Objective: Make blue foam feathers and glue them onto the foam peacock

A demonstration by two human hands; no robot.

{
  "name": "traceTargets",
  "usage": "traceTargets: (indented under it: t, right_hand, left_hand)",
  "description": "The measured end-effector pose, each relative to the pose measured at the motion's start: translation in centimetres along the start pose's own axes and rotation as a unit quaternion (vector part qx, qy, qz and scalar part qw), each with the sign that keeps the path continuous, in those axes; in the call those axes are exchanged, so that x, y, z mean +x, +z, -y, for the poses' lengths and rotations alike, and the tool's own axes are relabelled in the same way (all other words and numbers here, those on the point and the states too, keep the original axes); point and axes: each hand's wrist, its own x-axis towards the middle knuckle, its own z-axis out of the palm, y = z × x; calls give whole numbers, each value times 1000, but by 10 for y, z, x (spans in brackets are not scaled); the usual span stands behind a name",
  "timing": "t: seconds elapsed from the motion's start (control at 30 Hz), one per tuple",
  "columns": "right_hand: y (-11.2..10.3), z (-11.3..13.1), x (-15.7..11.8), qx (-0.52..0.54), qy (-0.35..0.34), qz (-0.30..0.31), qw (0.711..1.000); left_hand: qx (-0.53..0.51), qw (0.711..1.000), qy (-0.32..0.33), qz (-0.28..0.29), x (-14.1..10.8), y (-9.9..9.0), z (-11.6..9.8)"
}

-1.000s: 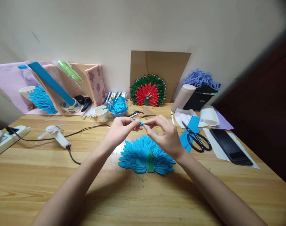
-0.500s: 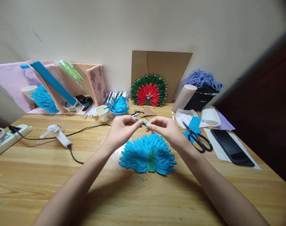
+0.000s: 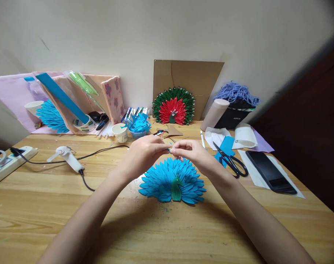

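Observation:
My left hand [image 3: 147, 151] and my right hand [image 3: 189, 151] meet fingertip to fingertip above the table. Both pinch a small blue paper piece [image 3: 169, 149], of which only a sliver shows between the fingers. Just below them lies a blue paper peacock [image 3: 158, 179] with layered feather pieces fanned out and a green head and body [image 3: 176, 190] at its front. Black-handled scissors [image 3: 231, 161] rest right of my right hand, partly over a blue paper strip [image 3: 228, 146].
A white glue gun [image 3: 69, 158] with its cord lies left, near a power strip [image 3: 11, 163]. Behind stand a tub of blue scraps [image 3: 138, 126], a paper cup [image 3: 119, 132] and a red-green peacock [image 3: 173, 108] against cardboard [image 3: 189, 75]. A phone [image 3: 271, 172] lies right.
My left hand has rolled over, its back now facing up, and its fingers cover most of the blue paper piece. My right hand has dipped slightly.

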Motion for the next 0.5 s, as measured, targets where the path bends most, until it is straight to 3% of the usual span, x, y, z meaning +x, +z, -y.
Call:
traceTargets:
  t: [0.3, 0.4, 0.5]
  right_hand:
    - [0, 1, 0, 10, 9, 36, 999]
    - [1, 1, -1, -62, -18, -19, 998]
    - [2, 3, -5, -143, -89, -84, 982]
  left_hand:
    - [17, 999, 29, 12, 0, -4, -2]
    - [26, 999, 21, 18, 0, -4, -2]
    - [32, 999, 14, 28, 0, -3, -2]
